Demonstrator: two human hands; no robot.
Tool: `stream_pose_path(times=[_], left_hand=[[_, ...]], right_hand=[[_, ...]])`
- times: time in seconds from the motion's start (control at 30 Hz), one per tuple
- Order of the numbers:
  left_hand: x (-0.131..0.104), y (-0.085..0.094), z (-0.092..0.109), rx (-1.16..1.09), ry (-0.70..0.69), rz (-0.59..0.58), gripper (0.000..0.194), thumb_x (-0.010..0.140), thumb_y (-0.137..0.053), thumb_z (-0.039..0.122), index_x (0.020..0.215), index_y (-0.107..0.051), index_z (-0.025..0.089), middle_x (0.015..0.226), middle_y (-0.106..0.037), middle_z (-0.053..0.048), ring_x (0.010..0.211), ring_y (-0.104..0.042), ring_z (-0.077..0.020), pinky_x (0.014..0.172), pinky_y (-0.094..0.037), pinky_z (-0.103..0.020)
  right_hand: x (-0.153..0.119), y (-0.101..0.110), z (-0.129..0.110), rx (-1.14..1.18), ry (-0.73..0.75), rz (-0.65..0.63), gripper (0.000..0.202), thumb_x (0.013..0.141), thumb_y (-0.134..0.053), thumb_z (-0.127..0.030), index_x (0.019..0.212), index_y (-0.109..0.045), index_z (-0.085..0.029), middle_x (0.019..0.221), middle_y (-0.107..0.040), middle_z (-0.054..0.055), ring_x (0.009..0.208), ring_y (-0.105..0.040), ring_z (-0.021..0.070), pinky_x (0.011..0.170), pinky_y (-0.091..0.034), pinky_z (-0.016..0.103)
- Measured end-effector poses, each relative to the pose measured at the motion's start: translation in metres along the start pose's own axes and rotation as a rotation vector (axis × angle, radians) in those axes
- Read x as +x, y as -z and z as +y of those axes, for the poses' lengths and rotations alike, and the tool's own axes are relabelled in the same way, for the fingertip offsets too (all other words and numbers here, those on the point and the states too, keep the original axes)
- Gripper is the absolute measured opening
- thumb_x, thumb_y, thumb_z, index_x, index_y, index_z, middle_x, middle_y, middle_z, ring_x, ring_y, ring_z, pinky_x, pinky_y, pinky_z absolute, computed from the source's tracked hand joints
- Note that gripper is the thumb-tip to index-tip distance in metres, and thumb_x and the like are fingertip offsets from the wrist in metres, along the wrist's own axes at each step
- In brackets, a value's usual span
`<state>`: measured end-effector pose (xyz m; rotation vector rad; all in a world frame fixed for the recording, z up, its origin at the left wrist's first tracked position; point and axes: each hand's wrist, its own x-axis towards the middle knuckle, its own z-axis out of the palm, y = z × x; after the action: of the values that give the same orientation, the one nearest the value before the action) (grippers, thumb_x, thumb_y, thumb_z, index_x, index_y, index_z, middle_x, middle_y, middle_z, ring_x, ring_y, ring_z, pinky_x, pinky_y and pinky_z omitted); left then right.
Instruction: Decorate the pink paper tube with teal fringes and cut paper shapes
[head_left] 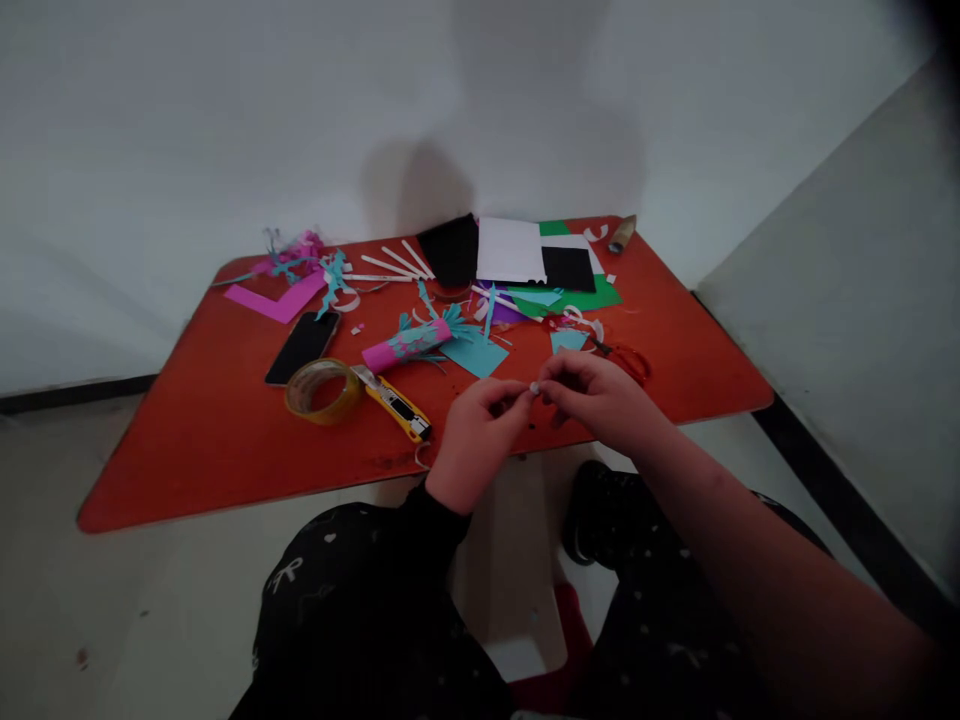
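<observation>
Over the front edge of the red table, my left hand and my right hand meet fingertip to fingertip. Both pinch a tiny white piece, too small to make out well. Behind them lies a pink paper tube wrapped in fringed teal paper, beside a flat teal sheet. A yellow cutter rests left of my left hand. Red-handled scissors lie just behind my right hand.
A roll of tape and a black phone are on the left. White strips, a white sheet, green paper and a pink paper piece lie toward the back. A wall stands behind the table.
</observation>
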<state>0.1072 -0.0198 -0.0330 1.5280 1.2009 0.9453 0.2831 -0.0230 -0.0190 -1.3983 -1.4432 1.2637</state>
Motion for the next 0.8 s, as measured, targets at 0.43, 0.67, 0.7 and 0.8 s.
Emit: stream_pose_path(times=[0.43,0.67,0.7,0.8], left_hand=[[0.0,-0.001,-0.004,0.138,-0.15,0.046,0.011,0.088,-0.067,0.021,0.082,-0.076,0.019,0.077,-0.069,-0.001,0.071,-0.059,-0.0129,0.069,-0.046,-0.026],[0.0,0.0,-0.004,0.141,-0.172,0.02,0.014,0.088,-0.066,0.024,0.077,-0.073,0.019,0.074,-0.066,-0.001,0.07,-0.057,-0.013,0.069,-0.045,-0.026],[0.0,0.0,-0.004,0.112,-0.144,0.013,0.013,0.087,-0.067,0.025,0.077,-0.073,0.018,0.075,-0.067,-0.001,0.071,-0.057,-0.013,0.07,-0.045,-0.026],[0.002,0.001,-0.004,-0.043,0.007,-0.052,0.017,0.087,-0.065,0.032,0.083,-0.073,0.017,0.079,-0.069,-0.002,0.074,-0.059,-0.0135,0.07,-0.046,-0.026]], right_hand=[[-0.001,-0.007,-0.003,-0.296,0.156,0.103,0.011,0.084,-0.061,-0.023,0.076,-0.054,-0.022,0.083,-0.058,0.005,0.082,-0.06,0.02,0.065,-0.052,0.032],[0.003,0.0,0.005,-0.02,0.036,0.049,0.024,0.08,-0.071,-0.034,0.094,-0.054,-0.024,0.085,-0.056,0.001,0.07,-0.057,0.0151,0.052,-0.052,0.027],[0.004,0.002,0.006,0.001,0.014,0.019,0.023,0.081,-0.071,-0.035,0.094,-0.057,-0.023,0.084,-0.057,0.0,0.068,-0.056,0.0146,0.051,-0.053,0.028],[0.004,0.005,0.007,-0.032,-0.022,-0.032,0.019,0.082,-0.07,-0.038,0.084,-0.062,-0.02,0.08,-0.059,0.001,0.062,-0.056,0.0124,0.051,-0.051,0.028]])
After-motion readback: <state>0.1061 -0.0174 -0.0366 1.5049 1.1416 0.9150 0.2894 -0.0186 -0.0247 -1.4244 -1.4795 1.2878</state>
